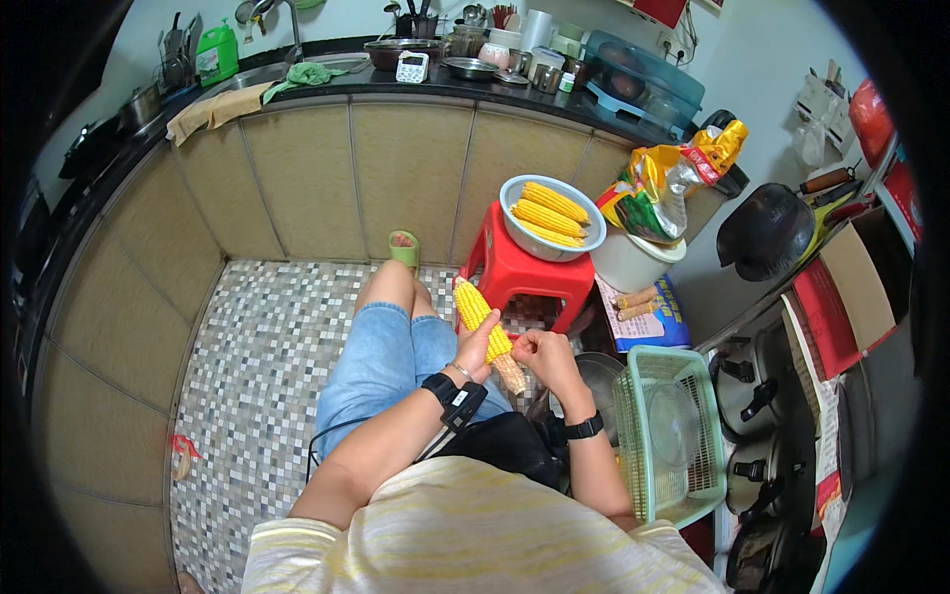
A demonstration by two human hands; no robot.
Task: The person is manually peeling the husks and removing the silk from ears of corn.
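Observation:
My left hand (475,345) grips an ear of corn (475,308), which slants down to the right above my lap. Its upper part is covered in yellow kernels; the lower end is a bare, pale cob. Beside that lower part, my right hand (549,360) has curled fingers at the edge of the kernels. Whether anything is pinched in them is hidden. Several yellow ears of corn (549,219) lie in a light blue-grey basin (553,252) on a red plastic stool (493,256). Partly behind my right forearm is a round container (601,367).
Right of me stands a green plastic basket (638,445), near several pots (749,386) on a rack. Two bare cobs (637,303) lie on a blue printed package (672,312). A yellow bag (660,193) rests on a white bucket (634,263). The dark counter (326,90) runs along the wall ahead.

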